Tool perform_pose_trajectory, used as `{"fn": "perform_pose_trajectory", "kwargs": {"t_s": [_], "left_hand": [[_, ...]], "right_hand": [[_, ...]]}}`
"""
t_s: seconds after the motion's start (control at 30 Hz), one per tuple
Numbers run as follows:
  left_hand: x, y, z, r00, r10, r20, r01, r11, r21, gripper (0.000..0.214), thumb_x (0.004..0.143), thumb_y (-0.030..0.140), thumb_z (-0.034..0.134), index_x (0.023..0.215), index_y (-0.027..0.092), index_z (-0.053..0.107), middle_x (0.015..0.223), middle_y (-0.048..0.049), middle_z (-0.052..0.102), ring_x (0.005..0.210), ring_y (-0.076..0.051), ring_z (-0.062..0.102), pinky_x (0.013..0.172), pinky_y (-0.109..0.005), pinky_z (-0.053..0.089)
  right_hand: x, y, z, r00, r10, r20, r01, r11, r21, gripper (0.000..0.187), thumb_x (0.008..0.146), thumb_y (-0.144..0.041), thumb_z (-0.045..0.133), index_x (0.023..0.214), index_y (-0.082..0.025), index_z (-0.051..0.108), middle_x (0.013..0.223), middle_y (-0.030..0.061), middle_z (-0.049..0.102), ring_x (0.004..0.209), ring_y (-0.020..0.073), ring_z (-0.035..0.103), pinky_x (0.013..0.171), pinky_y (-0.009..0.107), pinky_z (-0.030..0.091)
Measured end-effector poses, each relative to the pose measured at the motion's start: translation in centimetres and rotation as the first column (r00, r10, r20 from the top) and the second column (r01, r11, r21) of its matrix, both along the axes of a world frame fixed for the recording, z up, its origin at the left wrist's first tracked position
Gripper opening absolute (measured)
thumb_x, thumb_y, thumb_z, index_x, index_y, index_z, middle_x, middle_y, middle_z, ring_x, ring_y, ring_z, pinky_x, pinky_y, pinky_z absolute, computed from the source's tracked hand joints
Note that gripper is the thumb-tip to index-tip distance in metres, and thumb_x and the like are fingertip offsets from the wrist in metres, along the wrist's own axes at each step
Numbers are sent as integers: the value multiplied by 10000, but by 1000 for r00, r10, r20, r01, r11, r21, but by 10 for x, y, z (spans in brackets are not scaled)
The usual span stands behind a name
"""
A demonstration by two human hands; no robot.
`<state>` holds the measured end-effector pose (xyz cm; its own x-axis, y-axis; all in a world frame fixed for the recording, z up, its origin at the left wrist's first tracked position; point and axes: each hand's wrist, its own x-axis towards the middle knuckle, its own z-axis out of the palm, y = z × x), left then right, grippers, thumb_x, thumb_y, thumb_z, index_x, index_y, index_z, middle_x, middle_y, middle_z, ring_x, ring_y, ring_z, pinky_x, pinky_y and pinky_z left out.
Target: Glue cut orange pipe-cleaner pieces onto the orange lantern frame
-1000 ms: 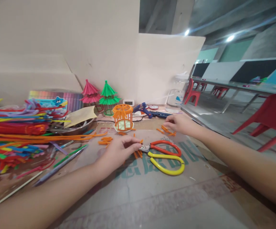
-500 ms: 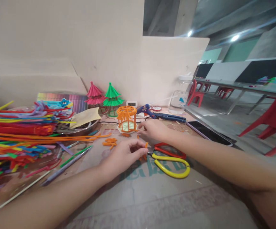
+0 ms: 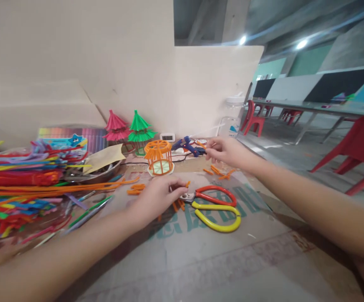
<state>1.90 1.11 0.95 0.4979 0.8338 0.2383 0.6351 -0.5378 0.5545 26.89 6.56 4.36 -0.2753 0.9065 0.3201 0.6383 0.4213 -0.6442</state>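
My left hand is closed, its thumb and fingertips pinching a short orange pipe cleaner piece just above the blades of the scissors. The scissors lie on the board with one red and one yellow handle. Farther back on the right, my right hand pinches another orange pipe cleaner piece beside the blue glue gun. A small orange pavilion model on a pale base stands between and behind the hands. Loose orange cuttings lie below my right hand, with several more around my left.
Bundles of coloured pipe cleaners fill the left side. A metal bowl, a marker set, pink and green pagoda models, a small white display and a clear bottle stand behind. Red chairs are at right.
My right hand has moved right and away from the orange pavilion, and an orange piece now shows in its fingers. My left hand stays near the scissors. The view has shifted slightly.
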Motion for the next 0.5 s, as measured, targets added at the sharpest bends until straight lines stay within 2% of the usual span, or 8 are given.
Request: {"fn": "perform_pose_trajectory", "kwargs": {"t_s": [0.07, 0.13, 0.2, 0.27, 0.37, 0.5], "left_hand": [[15, 16, 3, 978, -45, -202, 62, 995, 79, 234, 888, 309, 529, 924, 209, 738, 862, -28, 738, 772, -175, 651, 653, -248, 439], [34, 32, 6, 936, -19, -353, 83, 982, 168, 258, 876, 313, 533, 990, 200, 734, 847, -58, 738, 762, -202, 660, 643, -270, 448], [54, 46, 6, 916, 23, -401, 107, 948, 300, 289, 879, 282, 517, 1084, 204, 705, 925, -82, 734, 841, -219, 666, 711, -290, 474], [72, 58, 4, 902, -58, -428, 247, 883, 400, 292, 879, 225, 500, 1100, 193, 689, 1037, -99, 710, 965, -223, 645, 830, -311, 478], [93, 71, -1, 852, -146, -504, 375, 840, 391, 244, 888, 253, 497, 945, 157, 715, 972, -117, 708, 952, -232, 644, 884, -343, 472], [99, 76, -2, 854, -146, -499, 368, 848, 381, 231, 859, 165, 486, 881, 120, 712, 946, -131, 705, 954, -234, 638, 886, -343, 464]], "right_hand": [[12, 2, 5, 991, -22, -128, 14, 998, -61, 58, 893, -243, 556, 867, -196, 537, 761, 46, 735, 600, 127, 653, 528, 210, 492], [18, 5, 8, 983, -36, -178, 21, 996, -85, 68, 881, -227, 586, 861, -201, 527, 759, 49, 741, 622, 136, 669, 549, 222, 518], [20, 8, 9, 983, -31, -183, 16, 996, -83, 79, 868, -212, 608, 863, -204, 529, 758, 48, 743, 625, 143, 674, 547, 229, 522], [19, 8, 10, 985, -17, -170, 7, 998, -62, 76, 863, -197, 609, 868, -206, 533, 774, 47, 745, 626, 142, 672, 547, 228, 520], [16, 4, 14, 986, 3, -164, -7, 1000, -26, 65, 865, -173, 591, 845, -200, 535, 779, 47, 746, 617, 125, 662, 555, 217, 515], [9, -5, 18, 955, 55, -293, -61, 998, -11, 64, 859, -159, 598, 845, -187, 543, 703, 31, 731, 580, 111, 650, 546, 207, 508]]}}
